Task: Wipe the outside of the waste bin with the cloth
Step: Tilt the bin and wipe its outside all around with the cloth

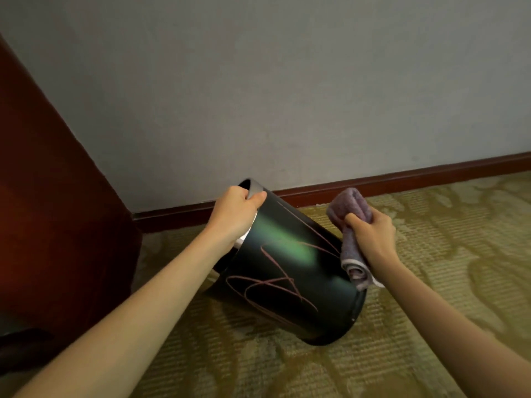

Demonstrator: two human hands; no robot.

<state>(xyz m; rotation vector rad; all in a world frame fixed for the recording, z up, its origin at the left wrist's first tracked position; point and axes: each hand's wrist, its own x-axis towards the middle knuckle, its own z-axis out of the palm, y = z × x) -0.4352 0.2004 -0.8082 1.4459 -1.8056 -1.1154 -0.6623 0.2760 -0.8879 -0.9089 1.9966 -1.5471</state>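
Dark, glossy round waste bin [290,271] scrawled with pink lines, tilted on patterned carpet [431,254]; left hand [235,214] grips its rim, right hand [370,237] clenches a folded mauve terry cloth [352,225], seemingly touching the bin's right side.

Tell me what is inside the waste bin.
Only a dark sliver inside the waste bin shows, above the left hand gripping its rim. It opens away from the camera; its wall hides any contents.

Two slender forearms, bare up to frame edge; left hand [234,211], right hand [373,234] likewise bare.
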